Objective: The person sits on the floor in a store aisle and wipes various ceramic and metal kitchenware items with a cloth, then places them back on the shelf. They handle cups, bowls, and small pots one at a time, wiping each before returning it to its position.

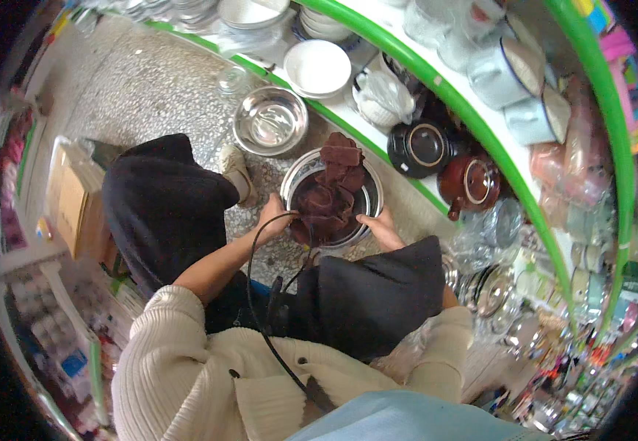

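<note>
A round metal basin (pixel 375 190) is held between my two hands, low over the floor in front of me. My left hand (pixel 276 218) grips its rim at the left. At the right rim, my right hand (pixel 380 225) holds on with the thumb over the edge. A dark brown cloth (pixel 342 160) lies in the basin, bunched up at the far side. Dark, brownish liquid appears to surround its lower part. Just beyond, a shiny steel bowl (pixel 271 122) rests on the speckled floor. Most of my fingers are hidden under the basin's rim.
Green-edged shelves (pixel 363 132) curve along the right, bearing white bowls (pixel 317 67), a black pot (pixel 421 146), a reddish-brown pot (pixel 470 182) and enamel mugs (pixel 503 71). A cardboard box (pixel 75 198) stands at left. A black cable (pixel 251 275) hangs before my chest and crosses the basin's near side.
</note>
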The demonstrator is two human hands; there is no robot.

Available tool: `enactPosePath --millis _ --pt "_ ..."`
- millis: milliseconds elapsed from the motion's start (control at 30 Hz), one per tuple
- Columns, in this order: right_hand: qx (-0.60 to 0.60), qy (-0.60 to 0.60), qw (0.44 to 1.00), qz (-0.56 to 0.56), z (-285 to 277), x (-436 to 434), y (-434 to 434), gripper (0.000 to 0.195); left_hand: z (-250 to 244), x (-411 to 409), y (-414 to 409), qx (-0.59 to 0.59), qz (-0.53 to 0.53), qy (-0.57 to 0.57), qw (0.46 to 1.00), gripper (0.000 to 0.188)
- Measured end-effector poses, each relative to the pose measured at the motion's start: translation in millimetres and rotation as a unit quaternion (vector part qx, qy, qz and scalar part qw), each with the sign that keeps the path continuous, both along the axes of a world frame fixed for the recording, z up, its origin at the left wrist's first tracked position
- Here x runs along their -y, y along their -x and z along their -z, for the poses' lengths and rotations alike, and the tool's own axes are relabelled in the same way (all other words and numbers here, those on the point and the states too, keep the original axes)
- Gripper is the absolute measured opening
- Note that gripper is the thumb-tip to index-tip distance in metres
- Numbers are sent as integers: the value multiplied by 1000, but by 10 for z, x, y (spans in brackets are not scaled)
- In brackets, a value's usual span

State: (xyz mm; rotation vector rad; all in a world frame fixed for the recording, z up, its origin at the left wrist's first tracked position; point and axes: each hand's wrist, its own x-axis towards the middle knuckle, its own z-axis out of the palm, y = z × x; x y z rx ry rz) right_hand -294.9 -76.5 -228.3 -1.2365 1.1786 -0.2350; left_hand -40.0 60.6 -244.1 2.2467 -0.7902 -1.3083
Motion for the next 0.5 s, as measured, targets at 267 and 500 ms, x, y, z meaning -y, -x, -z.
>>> enactPosePath --millis 267,500 --pt "-79 109 972 -192 -1335 429 -990 31 -1321 -339 -542 12 -137 115 984 42" --pt "76 66 974 -205 -1855 164 -2833 19 -1914 -596 -2128 46 -286 188 939 34"
